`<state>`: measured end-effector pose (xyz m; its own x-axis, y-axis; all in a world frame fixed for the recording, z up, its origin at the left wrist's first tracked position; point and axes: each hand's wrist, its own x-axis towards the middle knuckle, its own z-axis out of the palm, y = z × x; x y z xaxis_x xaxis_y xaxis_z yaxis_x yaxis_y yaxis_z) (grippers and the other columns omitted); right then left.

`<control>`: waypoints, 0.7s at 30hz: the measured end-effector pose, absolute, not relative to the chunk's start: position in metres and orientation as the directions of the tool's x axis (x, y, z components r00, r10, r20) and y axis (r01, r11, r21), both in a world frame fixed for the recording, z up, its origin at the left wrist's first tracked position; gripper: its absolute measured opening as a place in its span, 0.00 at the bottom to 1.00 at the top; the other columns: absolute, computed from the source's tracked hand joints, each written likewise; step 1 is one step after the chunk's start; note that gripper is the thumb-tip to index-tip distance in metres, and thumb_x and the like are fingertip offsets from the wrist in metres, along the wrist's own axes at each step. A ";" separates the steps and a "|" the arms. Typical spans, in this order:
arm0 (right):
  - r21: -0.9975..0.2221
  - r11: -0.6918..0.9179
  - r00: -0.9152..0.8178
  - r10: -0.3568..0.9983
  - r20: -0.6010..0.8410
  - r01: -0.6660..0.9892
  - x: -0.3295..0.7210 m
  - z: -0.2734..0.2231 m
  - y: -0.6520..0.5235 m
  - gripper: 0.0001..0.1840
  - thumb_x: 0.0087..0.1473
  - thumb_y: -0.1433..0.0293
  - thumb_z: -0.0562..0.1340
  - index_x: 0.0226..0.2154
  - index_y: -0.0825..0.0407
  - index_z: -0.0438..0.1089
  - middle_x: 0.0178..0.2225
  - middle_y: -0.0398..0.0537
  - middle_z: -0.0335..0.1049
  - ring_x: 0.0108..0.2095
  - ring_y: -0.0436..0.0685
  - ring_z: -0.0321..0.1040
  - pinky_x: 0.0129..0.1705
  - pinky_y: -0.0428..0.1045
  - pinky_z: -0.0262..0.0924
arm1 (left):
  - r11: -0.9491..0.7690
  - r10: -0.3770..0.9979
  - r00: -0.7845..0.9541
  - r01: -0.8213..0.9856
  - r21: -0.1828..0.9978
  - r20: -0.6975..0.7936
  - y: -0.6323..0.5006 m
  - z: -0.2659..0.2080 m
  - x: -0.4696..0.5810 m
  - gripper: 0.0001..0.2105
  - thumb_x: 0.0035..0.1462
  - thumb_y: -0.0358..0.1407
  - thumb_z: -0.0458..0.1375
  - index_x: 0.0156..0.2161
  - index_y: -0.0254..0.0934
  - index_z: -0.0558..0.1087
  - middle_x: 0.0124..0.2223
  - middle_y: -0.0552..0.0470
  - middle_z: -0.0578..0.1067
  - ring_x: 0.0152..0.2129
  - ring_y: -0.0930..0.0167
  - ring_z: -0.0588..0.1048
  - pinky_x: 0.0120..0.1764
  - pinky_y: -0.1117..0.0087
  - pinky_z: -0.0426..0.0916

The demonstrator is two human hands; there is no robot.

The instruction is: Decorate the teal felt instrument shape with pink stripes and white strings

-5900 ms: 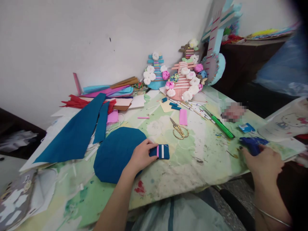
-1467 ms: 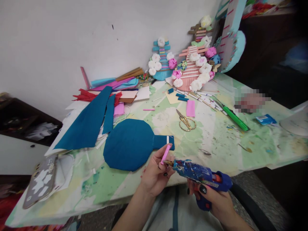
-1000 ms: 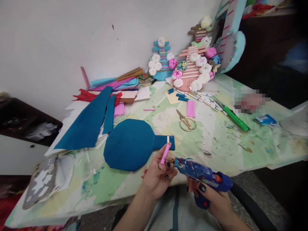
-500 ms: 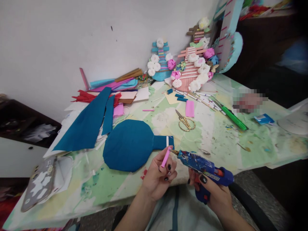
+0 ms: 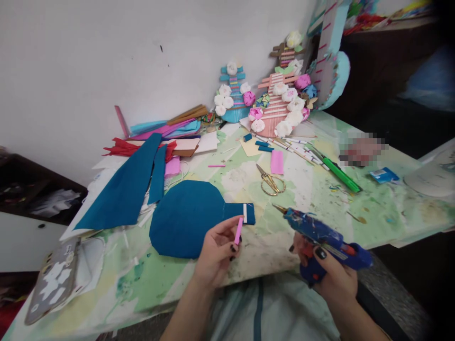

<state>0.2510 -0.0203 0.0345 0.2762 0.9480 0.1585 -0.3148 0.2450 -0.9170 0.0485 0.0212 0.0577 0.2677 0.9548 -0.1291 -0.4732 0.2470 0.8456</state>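
Observation:
My left hand [image 5: 217, 250] pinches a thin pink strip [image 5: 239, 231] between thumb and fingers, just in front of the neck of a dark blue paddle-shaped cutout [image 5: 186, 218]. A white strip [image 5: 245, 213] lies across that neck near its end. In my right hand [image 5: 329, 270] is a blue hot glue gun [image 5: 320, 232], its metal nozzle aimed up and left, apart from the strip. Gold-handled scissors [image 5: 272, 182] lie beyond the hands, beside a pink rectangle [image 5: 277, 162].
Blue offcuts [image 5: 122, 182] and coloured sheets lie on the left, behind a phone [image 5: 53, 279]. Flower-decorated instrument-shaped crafts [image 5: 232, 97] stand against the wall. A green cutter [image 5: 341, 175] and several pens [image 5: 289, 144] are at the right. The table's front edge [image 5: 245, 279] runs before my lap.
The glue gun has moved right, its nozzle away from the pink strip. My left hand has shifted left and slightly down with the strip, closer to the blue cutout.

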 end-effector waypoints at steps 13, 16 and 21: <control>-0.913 0.222 0.438 0.897 0.054 -0.343 0.294 0.009 0.017 0.07 0.47 0.65 0.64 0.27 0.53 0.72 0.24 0.46 0.69 0.19 0.50 0.61 0.17 0.45 0.54 | -0.570 0.817 0.541 0.702 0.427 0.202 0.089 0.075 0.024 0.18 0.49 0.32 0.61 0.48 0.39 0.71 0.51 0.44 0.68 0.49 0.62 0.65 0.50 0.56 0.63; -0.915 0.191 0.412 0.910 0.030 -0.356 0.295 0.009 0.016 0.08 0.46 0.65 0.64 0.27 0.53 0.72 0.24 0.47 0.70 0.21 0.51 0.63 0.17 0.45 0.54 | -0.590 0.799 0.580 0.704 0.396 0.160 0.095 0.071 0.024 0.18 0.49 0.32 0.61 0.48 0.39 0.70 0.52 0.44 0.68 0.49 0.62 0.65 0.50 0.56 0.63; -0.921 0.157 0.392 0.920 0.005 -0.357 0.296 0.009 0.014 0.08 0.46 0.64 0.64 0.27 0.52 0.72 0.23 0.46 0.70 0.18 0.49 0.59 0.17 0.45 0.55 | -0.571 0.802 0.589 0.712 0.409 0.096 0.099 0.065 0.025 0.18 0.50 0.34 0.60 0.48 0.38 0.70 0.51 0.44 0.69 0.48 0.62 0.66 0.50 0.57 0.63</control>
